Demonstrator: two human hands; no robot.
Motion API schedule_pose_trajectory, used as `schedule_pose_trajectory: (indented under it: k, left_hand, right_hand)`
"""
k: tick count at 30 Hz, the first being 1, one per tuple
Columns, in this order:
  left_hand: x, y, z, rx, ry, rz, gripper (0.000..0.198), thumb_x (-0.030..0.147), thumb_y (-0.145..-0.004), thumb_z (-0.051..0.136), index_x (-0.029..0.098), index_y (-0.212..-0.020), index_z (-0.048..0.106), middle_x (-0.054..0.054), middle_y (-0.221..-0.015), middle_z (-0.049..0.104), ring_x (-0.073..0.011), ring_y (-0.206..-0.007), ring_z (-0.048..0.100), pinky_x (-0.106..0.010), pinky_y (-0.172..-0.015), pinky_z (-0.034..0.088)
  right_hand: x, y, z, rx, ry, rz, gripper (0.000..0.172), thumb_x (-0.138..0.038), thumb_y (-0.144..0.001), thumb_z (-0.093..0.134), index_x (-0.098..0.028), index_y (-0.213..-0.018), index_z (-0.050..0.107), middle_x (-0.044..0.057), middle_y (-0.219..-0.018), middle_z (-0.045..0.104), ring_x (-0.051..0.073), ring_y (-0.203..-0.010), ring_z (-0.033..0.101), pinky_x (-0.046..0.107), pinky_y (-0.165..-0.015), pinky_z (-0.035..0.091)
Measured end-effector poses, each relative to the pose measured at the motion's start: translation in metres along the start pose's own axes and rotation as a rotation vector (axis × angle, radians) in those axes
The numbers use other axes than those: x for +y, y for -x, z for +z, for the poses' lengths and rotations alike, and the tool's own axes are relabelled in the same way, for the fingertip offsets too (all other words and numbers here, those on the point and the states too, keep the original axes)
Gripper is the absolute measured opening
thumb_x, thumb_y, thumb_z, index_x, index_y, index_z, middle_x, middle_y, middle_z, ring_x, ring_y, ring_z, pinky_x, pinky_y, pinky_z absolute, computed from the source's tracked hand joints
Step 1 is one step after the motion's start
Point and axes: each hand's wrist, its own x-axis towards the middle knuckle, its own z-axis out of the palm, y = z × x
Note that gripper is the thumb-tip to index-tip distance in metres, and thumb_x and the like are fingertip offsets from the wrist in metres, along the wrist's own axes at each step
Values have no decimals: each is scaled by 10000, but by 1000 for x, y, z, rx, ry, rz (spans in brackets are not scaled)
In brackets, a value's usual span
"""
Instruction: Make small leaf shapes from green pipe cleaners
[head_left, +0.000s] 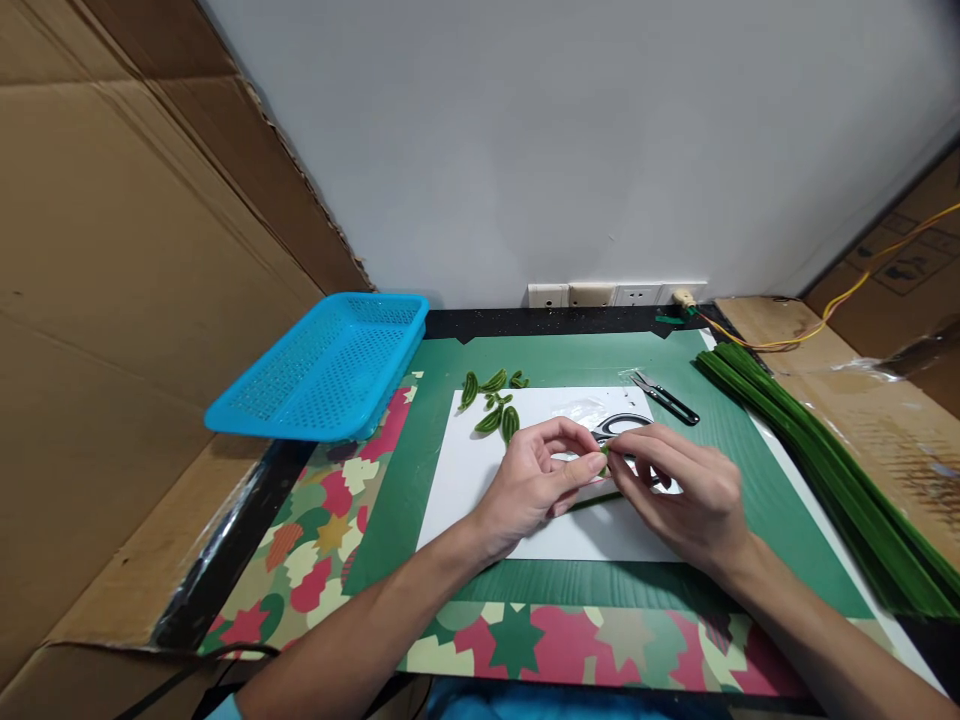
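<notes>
At far left, one tall panel of brown cardboard (150, 250), smooth on the face and torn rough along the edge. Next to it, one basket (330, 350) of blue plastic, shallow, rectangular with rounded corners, full of small holes. Under it in part, one patterned sheet (330, 530) with stars and jagged shapes in pink, green and cream. Upon this sheet, one green board (394, 500) with faint grain, and on the board one white sheet (457, 500), flat and plain.

At the upper left of the white sheet, about six leaf-shaped pieces (469, 390), fuzzy and striped in dark and pale green; the small ones too close together for an exact count. Then the left hand (536, 480), thumb and forefinger pinched on one small green piece (604, 461), above the white sheet. Below the fingers, one dark green stem (596, 500); impossible to tell if joined to the piece. Behind the hands, one pair of scissors (628, 418) with dark looped handles, partly hidden. On the other side, the right hand (694, 490), fingertips closed on the same piece.

Further right, one small cutter (669, 402), slim and pointed, and one bundle of long green stems (825, 470), straight, velvety, too dense for counting.
</notes>
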Motion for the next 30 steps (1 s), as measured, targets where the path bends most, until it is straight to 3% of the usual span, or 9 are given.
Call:
schedule_pose_trajectory:
  k: [6,11,15,25,30]
  left_hand:
    - [2,-1,-1,92,-159,171,349,283,-761,909,150,-998,690,-50,-971,693,-55,-631,556,-167,-544,455]
    - [-1,0,-1,150,-335,228,353,290,-770,892,178,-1055,715,-45,-990,715,-63,-612,512,-172,-477,364]
    - [-8,0,-1,175,-504,287,260,242,-815,838,195,-1045,727,-31,-1019,732,-74,-632,538,-183,-487,387]
    - [-9,0,-5,232,-711,417,152,200,-885,764,209,-1036,766,-20,-1031,776,-98,-706,664,-198,-529,452]
    - [-11,-4,-4,336,-699,489,73,192,-907,741,208,-963,785,-18,-942,791,-117,-750,689,-204,-569,482]
  right_hand:
    - [2,1,-1,-11,58,109,87,-106,-943,680,-191,-960,669,3,-833,703,79,-548,525,224,-537,419]
    - [5,5,1,-118,106,195,38,-187,-974,644,-212,-958,669,-11,-836,694,86,-550,553,227,-541,406]
    - [9,7,4,-202,137,227,74,-193,-978,614,-217,-987,684,-13,-823,697,104,-595,601,224,-561,411]
    - [11,8,5,-215,93,269,66,-236,-987,620,-216,-972,681,-13,-829,698,110,-631,610,230,-590,423]
    - [8,5,4,-213,-6,303,104,-270,-1007,619,-205,-964,688,-9,-794,694,108,-579,571,232,-567,427]
